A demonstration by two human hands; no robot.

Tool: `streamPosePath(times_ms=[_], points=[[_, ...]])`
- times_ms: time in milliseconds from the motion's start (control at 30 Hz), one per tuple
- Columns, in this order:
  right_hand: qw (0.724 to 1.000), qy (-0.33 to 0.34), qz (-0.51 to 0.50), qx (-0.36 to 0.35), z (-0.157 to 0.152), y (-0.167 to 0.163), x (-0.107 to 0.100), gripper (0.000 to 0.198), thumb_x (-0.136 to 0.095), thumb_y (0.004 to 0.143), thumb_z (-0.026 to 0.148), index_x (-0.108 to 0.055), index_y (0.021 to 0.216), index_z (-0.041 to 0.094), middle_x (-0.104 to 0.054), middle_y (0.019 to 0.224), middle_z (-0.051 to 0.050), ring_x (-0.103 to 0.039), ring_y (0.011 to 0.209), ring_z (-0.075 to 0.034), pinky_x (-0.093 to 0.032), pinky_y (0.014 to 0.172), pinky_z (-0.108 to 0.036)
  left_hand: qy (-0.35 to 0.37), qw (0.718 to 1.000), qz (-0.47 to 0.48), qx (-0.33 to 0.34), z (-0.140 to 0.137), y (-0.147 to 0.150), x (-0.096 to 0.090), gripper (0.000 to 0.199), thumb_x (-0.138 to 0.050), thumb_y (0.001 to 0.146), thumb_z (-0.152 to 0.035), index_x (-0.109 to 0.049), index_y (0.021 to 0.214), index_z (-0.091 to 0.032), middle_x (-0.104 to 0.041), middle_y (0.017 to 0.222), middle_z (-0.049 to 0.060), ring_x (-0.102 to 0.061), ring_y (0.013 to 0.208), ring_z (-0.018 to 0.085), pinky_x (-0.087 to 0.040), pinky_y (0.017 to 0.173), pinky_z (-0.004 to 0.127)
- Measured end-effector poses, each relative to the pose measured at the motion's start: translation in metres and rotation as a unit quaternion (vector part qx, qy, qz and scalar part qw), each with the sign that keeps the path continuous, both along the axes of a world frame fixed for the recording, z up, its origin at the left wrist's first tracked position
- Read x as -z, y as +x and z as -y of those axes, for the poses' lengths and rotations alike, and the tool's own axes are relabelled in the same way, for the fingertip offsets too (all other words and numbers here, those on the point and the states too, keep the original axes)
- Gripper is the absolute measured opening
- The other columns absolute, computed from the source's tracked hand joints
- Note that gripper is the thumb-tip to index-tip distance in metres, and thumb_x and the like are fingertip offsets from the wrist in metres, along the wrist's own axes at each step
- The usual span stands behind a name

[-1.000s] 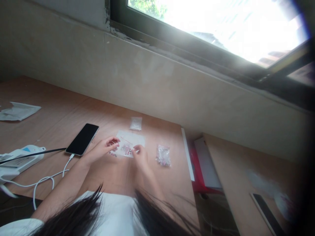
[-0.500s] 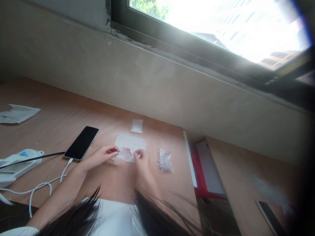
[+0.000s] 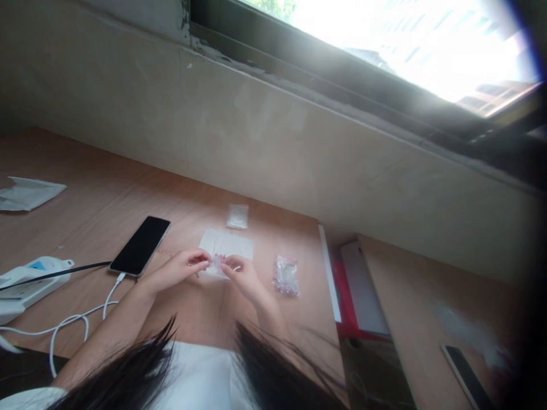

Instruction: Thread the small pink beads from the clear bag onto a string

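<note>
A small heap of pink and red bead-like pieces point(image 3: 219, 258) lies on a white sheet of paper point(image 3: 235, 242). My left hand point(image 3: 188, 265) is at the sheet's left edge, thumb and fingertips pinched together; what they hold is too small to name. Something tiny shows just under those fingers. From the right, my right hand point(image 3: 243, 274) reaches over the heap with its thumb and fingertips closed at the pieces. Whatever is between them I cannot make out. The fingertips of both hands are close together, and the right hand partly hides the heap.
Behind the sheet lies a small clear bag point(image 3: 237, 217). A clear bag with pinkish contents point(image 3: 286, 275) is to the right. A phone point(image 3: 140, 246) with a white cable, a white power strip point(image 3: 36, 282) and a white paper packet point(image 3: 29, 193) are on the left. The table's right edge borders a gap.
My right hand has moved left from the sheet's right side to the heap, closer to my left hand. My left hand has stayed nearly in place. The view has shifted slightly.
</note>
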State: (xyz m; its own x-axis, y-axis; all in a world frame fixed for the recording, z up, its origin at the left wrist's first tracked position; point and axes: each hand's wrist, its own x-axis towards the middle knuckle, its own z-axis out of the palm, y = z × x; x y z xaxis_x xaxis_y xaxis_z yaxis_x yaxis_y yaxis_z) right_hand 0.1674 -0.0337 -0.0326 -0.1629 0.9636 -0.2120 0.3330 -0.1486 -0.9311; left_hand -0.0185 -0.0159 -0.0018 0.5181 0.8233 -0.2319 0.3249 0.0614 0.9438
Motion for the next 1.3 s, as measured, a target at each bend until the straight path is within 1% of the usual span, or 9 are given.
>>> streamPosePath(times_ms=[167, 267, 367, 467, 633, 800, 900, 1033, 1300], points=[[0.999, 0.022, 0.001, -0.024, 0.005, 0.005, -0.012, 0.027, -0.049, 0.076, 0.037, -0.061, 0.086, 0.015, -0.059, 0.086, -0.004, -0.052, 0.078, -0.015, -0.039, 0.066, -0.024, -0.029, 0.999, 0.023, -0.025, 0.0, 0.004, 0.005, 0.024, -0.046, 0.076, -0.036, -0.054, 0.084, -0.014, -0.056, 0.082, 0.003, -0.053, 0.079, 0.016, -0.042, 0.068, 0.025], [0.997, 0.045, 0.022, -0.055, 0.009, 0.005, -0.015, 0.023, -0.049, 0.077, 0.033, -0.061, 0.087, 0.016, -0.059, 0.086, -0.005, -0.052, 0.077, -0.015, -0.039, 0.067, -0.025, -0.036, 0.997, 0.053, -0.039, 0.002, 0.009, 0.006, 0.024, -0.048, 0.075, -0.036, -0.053, 0.083, -0.014, -0.055, 0.084, 0.004, -0.052, 0.08, 0.016, -0.043, 0.07, 0.026], [0.992, 0.077, 0.068, -0.076, 0.013, 0.004, -0.016, 0.02, -0.045, 0.079, 0.026, -0.062, 0.082, 0.016, -0.058, 0.08, -0.005, -0.051, 0.074, -0.015, -0.038, 0.068, -0.026, -0.041, 0.995, 0.083, -0.025, 0.005, 0.013, 0.003, 0.023, -0.049, 0.075, -0.035, -0.052, 0.085, -0.015, -0.055, 0.087, 0.004, -0.052, 0.084, 0.016, -0.044, 0.07, 0.026], [0.988, 0.092, 0.086, -0.084, 0.016, 0.003, -0.019, 0.018, -0.045, 0.079, 0.023, -0.062, 0.084, 0.017, -0.056, 0.082, -0.005, -0.05, 0.075, -0.015, -0.038, 0.069, -0.027, -0.047, 0.996, 0.077, -0.026, 0.008, 0.016, -0.002, 0.024, -0.048, 0.075, -0.036, -0.053, 0.085, -0.015, -0.055, 0.086, 0.003, -0.053, 0.082, 0.016, -0.044, 0.069, 0.026], [0.996, 0.082, 0.006, 0.029, 0.018, 0.004, -0.02, 0.016, -0.054, 0.072, 0.025, -0.058, 0.084, 0.015, -0.057, 0.086, -0.005, -0.052, 0.075, -0.014, -0.04, 0.064, -0.024, -0.054, 0.994, 0.08, -0.057, 0.009, 0.019, -0.007, 0.025, -0.051, 0.073, -0.039, -0.053, 0.08, -0.015, -0.055, 0.079, 0.002, -0.053, 0.076, 0.015, -0.044, 0.067, 0.027], [0.991, 0.027, -0.056, 0.118, 0.02, 0.007, -0.008, 0.017, -0.056, 0.069, 0.029, -0.056, 0.071, 0.012, -0.057, 0.071, -0.004, -0.051, 0.067, -0.013, -0.039, 0.062, -0.024, -0.068, 0.991, 0.088, -0.071, 0.012, 0.021, -0.008, 0.026, -0.05, 0.074, -0.038, -0.052, 0.082, -0.013, -0.056, 0.083, 0.004, -0.054, 0.077, 0.016, -0.044, 0.068, 0.027], [0.987, 0.011, -0.091, 0.132, 0.021, 0.008, -0.003, 0.016, -0.057, 0.066, 0.028, -0.055, 0.063, 0.012, -0.055, 0.064, -0.003, -0.049, 0.061, -0.012, -0.037, 0.06, -0.023, -0.058, 0.994, 0.078, -0.058, 0.013, 0.019, -0.006, 0.027, -0.047, 0.076, -0.039, -0.053, 0.084, -0.014, -0.057, 0.083, 0.004, -0.054, 0.077, 0.016, -0.043, 0.068, 0.027], [0.985, 0.008, -0.105, 0.14, 0.021, 0.009, -0.002, 0.016, -0.059, 0.06, 0.025, -0.051, 0.055, 0.013, -0.051, 0.056, 0.0, -0.044, 0.055, -0.01, -0.034, 0.056, -0.022, -0.007, 0.998, 0.032, -0.048, 0.011, 0.017, -0.006, 0.027, -0.048, 0.075, -0.038, -0.058, 0.079, -0.014, -0.06, 0.082, 0.004, -0.054, 0.079, 0.017, -0.04, 0.073, 0.026], [0.984, 0.029, -0.129, 0.121, 0.019, 0.0, -0.003, 0.018, -0.056, 0.068, 0.031, -0.057, 0.069, 0.013, -0.056, 0.069, -0.003, -0.05, 0.065, -0.012, -0.037, 0.061, -0.022, 0.014, 0.998, -0.001, -0.069, 0.01, 0.019, -0.008, 0.025, -0.05, 0.074, -0.035, -0.06, 0.076, -0.012, -0.061, 0.08, 0.005, -0.054, 0.079, 0.018, -0.039, 0.071, 0.025]])
